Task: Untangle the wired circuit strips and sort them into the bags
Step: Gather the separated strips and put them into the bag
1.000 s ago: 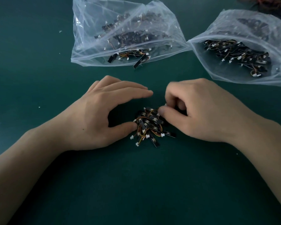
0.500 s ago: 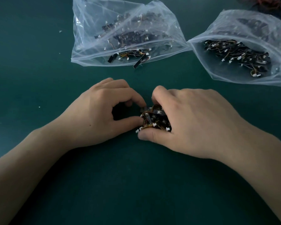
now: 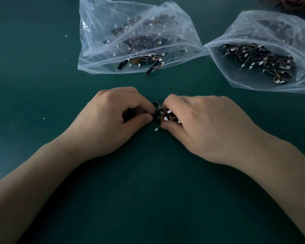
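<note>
A small tangle of wired circuit strips (image 3: 163, 115) is held near the middle of the counter (image 3: 148, 199), between both hands. Whether it is touching the counter cannot be told. The left grip (image 3: 113, 120) is clamped on one black strip at the tangle's left side, pinched between thumb and forefinger. The right grip (image 3: 206, 127) is closed round the rest of the bundle. Toward the far edge two clear plastic bags are laid with mouths open, the left bag (image 3: 95, 55) and the right bag (image 3: 236, 76), each already holding many strips. The sorting is judged well advanced. This clump is not yet pulled apart or bagged, and a dark heap of wires (image 3: 289, 4) at the far right corner, cut by the frame, may be left too.
</note>
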### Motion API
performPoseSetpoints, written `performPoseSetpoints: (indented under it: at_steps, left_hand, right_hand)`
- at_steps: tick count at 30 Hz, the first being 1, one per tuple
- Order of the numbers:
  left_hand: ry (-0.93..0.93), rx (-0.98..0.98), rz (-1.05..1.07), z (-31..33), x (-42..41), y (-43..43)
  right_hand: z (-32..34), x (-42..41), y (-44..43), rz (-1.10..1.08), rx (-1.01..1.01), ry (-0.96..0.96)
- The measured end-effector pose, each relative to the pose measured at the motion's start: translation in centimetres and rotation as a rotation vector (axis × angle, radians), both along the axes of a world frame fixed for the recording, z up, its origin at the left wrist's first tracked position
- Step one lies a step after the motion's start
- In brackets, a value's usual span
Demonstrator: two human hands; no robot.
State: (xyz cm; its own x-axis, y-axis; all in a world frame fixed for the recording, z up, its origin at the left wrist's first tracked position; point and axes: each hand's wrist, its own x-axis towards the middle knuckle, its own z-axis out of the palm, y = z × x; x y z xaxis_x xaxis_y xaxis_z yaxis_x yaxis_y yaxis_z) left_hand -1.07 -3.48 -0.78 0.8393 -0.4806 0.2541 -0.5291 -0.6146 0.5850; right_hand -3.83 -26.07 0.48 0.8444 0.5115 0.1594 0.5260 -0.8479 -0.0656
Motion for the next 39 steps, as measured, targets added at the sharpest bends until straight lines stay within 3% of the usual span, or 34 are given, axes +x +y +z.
performPoseSetpoints:
  at_steps: [7,13,21,35,39]
  left_hand:
    - [-0.006,-0.073,0.101,-0.2,-0.1,-0.4]
    - [-0.010,0.049,0.093,-0.3,-0.3,-0.1]
    - [-0.029,0.099,0.081,-0.4,-0.2,-0.2]
    - [-0.016,0.121,0.097,-0.4,-0.2,-0.4]
    - [-0.016,0.123,0.094,-0.2,-0.2,-0.4]
  right_hand:
    - [-0.1,0.8,-0.8,-0.063,0.078,-0.036]
    - [0.6,3.6,-5.9,-0.485,0.214,-0.288]
    - [-0.5,4.9,-8.3,-0.724,0.147,-0.291]
    - [-0.5,5.4,-7.9,-0.582,0.416,-0.234]
    - [-0.9,5.3,-7.6,-0.562,0.388,-0.172]
